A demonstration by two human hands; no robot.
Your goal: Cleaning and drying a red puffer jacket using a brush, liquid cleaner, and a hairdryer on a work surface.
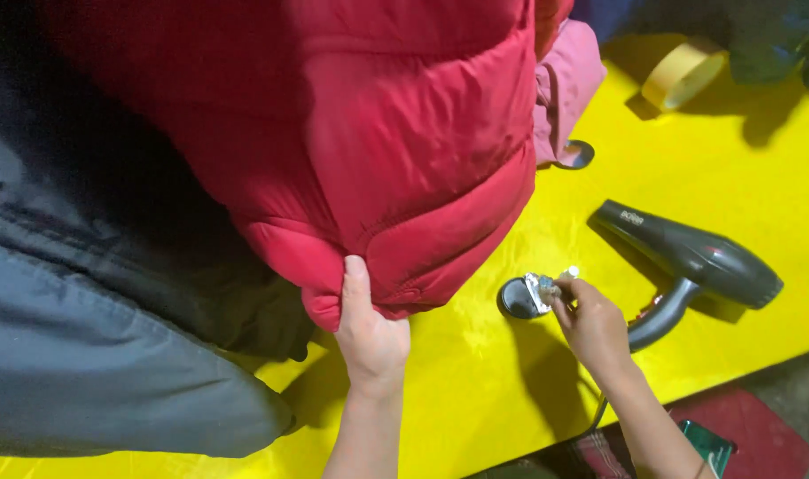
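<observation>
My left hand [369,333] grips the lower hem of a red puffer jacket [395,133], thumb on top, lifting it over the yellow table [759,186]. My right hand [590,324] pinches a small crumpled silvery piece [541,289] just above a small round dark dish [516,299] that sits on the yellow surface. A small shiny bit shows at the fingertips. Most of the jacket fills the upper middle of the head view.
A dark hair dryer [697,262] lies to the right of my right hand. A roll of beige tape [683,73] sits far right. Grey and black garments [85,355] pile at the left. A pink cloth [564,84] and a metal spoon [578,154] lie behind the jacket.
</observation>
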